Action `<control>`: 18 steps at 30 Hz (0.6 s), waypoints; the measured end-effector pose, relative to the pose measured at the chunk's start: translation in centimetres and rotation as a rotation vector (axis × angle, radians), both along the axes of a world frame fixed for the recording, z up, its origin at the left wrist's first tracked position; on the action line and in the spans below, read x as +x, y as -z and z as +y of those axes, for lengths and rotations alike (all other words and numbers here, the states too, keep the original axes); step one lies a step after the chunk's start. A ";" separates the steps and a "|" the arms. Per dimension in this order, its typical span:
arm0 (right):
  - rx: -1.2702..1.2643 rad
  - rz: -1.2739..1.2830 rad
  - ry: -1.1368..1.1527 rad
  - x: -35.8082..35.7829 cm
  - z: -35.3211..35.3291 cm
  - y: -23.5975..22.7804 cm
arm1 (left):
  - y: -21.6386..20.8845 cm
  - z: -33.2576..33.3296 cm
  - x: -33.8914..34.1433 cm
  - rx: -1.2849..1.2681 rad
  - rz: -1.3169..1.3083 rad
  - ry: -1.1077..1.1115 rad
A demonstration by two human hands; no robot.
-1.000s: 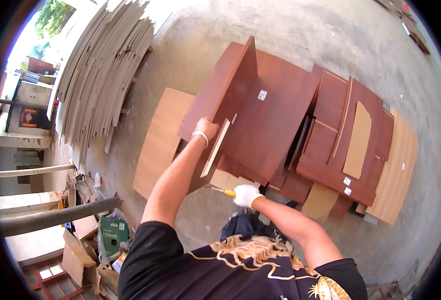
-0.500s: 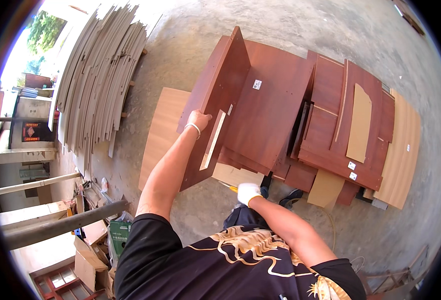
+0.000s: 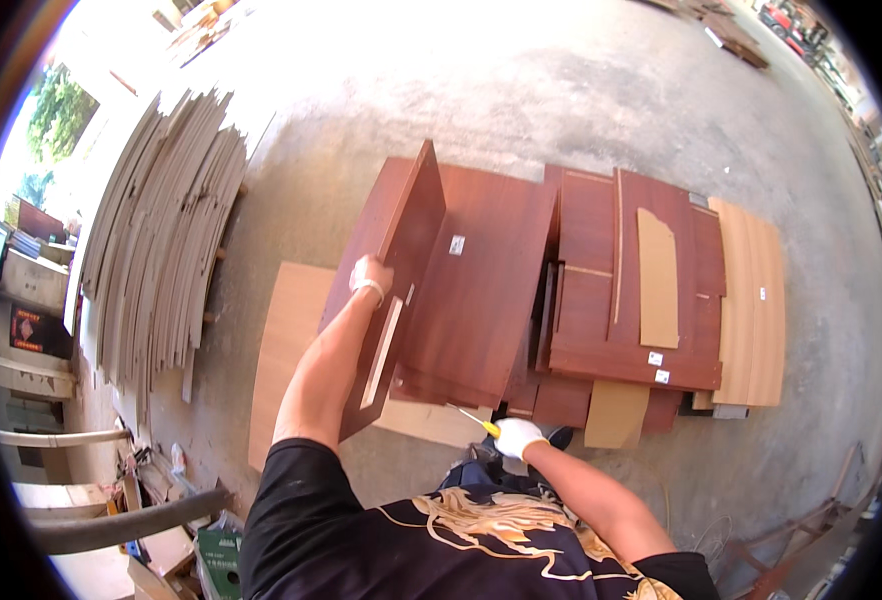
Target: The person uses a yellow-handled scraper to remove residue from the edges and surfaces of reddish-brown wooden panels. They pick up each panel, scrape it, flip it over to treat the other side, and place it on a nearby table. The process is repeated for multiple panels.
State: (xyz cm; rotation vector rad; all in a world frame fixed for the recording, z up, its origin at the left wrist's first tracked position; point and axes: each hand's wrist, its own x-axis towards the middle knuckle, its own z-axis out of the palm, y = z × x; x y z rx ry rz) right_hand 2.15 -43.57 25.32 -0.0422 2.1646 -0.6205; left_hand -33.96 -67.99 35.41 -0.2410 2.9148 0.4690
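Note:
My left hand (image 3: 371, 272), with a white band at the wrist, grips the edge of a reddish-brown wooden panel (image 3: 413, 225) standing upright. A pale strip (image 3: 382, 352) runs along the lower part of its face. The panel stands on a stack of the same colour, whose top board (image 3: 481, 285) carries a small white label (image 3: 457, 245). In a white glove, my right hand (image 3: 520, 438) is closed around the yellow handle of a screwdriver (image 3: 490, 428). Its thin shaft points left, toward the near edge of the stack. Whether the tip touches anything, I cannot tell.
Right of the stack lie more brown panels (image 3: 586, 330) with a cardboard piece (image 3: 658, 280) on top. Beyond them are light wood boards (image 3: 756, 300). Long grey strips (image 3: 156, 240) are piled at the left. A green box (image 3: 218, 562) sits at the lower left.
My view has tilted up, so the whole scene sits lower in the picture. The screwdriver's shaft now shows closer to the stack's near edge. My left hand still grips the upright panel.

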 end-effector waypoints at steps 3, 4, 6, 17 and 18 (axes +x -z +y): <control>-0.047 0.027 0.096 1.1 2.4 -2.1 | -2.6 -2.6 2.1 0.069 0.069 -0.013; -0.044 0.007 0.111 1.2 2.8 -2.6 | -4.2 -4.6 2.9 0.159 0.133 -0.020; -0.022 -0.051 0.174 1.4 3.6 -4.2 | -7.5 -5.2 4.4 0.273 0.251 0.011; 0.024 0.004 0.171 1.3 4.5 -3.3 | -12.1 -7.3 14.5 0.895 0.767 -0.163; 0.021 0.007 0.180 1.4 4.8 -3.7 | -10.7 -8.5 15.4 0.898 0.705 -0.182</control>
